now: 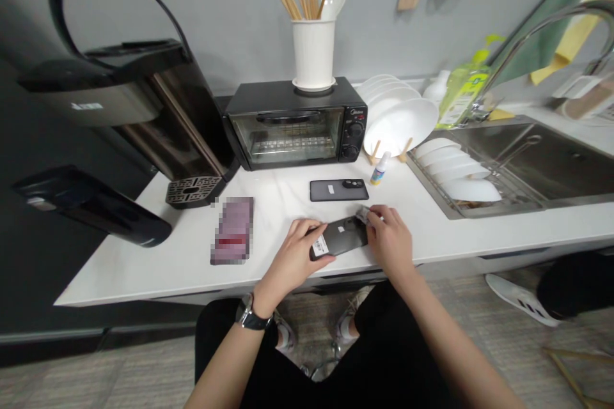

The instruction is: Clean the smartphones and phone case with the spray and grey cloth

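A dark phone (344,238) with a white barcode label at its left end lies at the counter's front edge. My left hand (298,249) grips that left end between thumb and fingers. At the other end, the fingers of my right hand (389,239) are closed on a small crumpled grey cloth (363,214), pressed against the phone's upper right corner. Just behind lies a translucent phone case (338,190) with a black rim and camera area. A small white spray bottle (379,170) with a blue and yellow label stands upright to its right.
A pixelated purple item (233,230) lies left of my hands. Around stand a black flask (96,208), a water dispenser (177,115), a toaster oven (292,131), white plates (398,124) in a rack and a sink (551,160) with bowls. Another person's shoe (520,299) shows at right.
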`<state>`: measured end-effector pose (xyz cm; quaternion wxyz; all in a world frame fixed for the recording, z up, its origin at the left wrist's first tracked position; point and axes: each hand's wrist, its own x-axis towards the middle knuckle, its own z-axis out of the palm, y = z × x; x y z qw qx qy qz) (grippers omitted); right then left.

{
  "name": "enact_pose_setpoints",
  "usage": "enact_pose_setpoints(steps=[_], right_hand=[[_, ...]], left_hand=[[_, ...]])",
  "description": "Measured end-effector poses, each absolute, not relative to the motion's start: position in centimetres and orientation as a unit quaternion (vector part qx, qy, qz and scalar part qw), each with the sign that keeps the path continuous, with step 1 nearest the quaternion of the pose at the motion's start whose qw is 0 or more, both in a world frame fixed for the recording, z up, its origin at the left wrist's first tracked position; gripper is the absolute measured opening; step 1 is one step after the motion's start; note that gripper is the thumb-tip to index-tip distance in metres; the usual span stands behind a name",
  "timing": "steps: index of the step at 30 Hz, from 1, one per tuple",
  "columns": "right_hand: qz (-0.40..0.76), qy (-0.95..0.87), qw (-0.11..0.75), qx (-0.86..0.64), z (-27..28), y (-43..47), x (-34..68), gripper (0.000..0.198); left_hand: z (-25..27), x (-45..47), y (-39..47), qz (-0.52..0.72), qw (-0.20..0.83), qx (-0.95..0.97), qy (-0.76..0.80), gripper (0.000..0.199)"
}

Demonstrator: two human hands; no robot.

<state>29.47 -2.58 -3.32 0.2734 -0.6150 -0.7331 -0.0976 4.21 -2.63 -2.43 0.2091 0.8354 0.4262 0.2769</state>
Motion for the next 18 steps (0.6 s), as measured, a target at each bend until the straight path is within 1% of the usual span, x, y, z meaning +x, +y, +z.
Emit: enact_pose_setpoints(steps=[1,4,5,8,12,15,18], right_hand=[[-0.079,-0.747,0.268,-0.603,-3.5,-2.6,28.8,0.028],[-0.020,-0.778,0.266,-0.569,-3.8,-3.4,26.1,0.037],[0.003,-0.787,0.265,-0.557,-3.8,-3.9,25.0,0.042],[0.060,-0.818,0.250,-0.514,-3.4,-5.5,22.0,0.049],[0.105,-0.853,0.236,-0.453,-2.6,-7.8,21.2,0.047],[0.085,-0.854,0.224,-0.461,-3.0,-9.0,23.7,0.043],[0.019,-0.815,0.229,-0.533,-4.1,-9.1,27.2,0.047]], left_hand=[[-2.5,4.3,-2.7,0.280,0.214,0.830,0.432,0.082],[-2.8,4.4,-2.9,0.295,0.238,0.808,0.452,0.112],[-2.9,4.5,-2.9,0.300,0.244,0.801,0.457,0.117],[-3.3,4.5,-3.1,0.314,0.230,0.791,0.471,0.121],[-3.5,4.4,-3.2,0.318,0.195,0.791,0.485,0.132],[-3.4,4.3,-3.1,0.302,0.177,0.804,0.481,0.137],[-3.1,4.3,-3.0,0.295,0.178,0.813,0.470,0.139]])
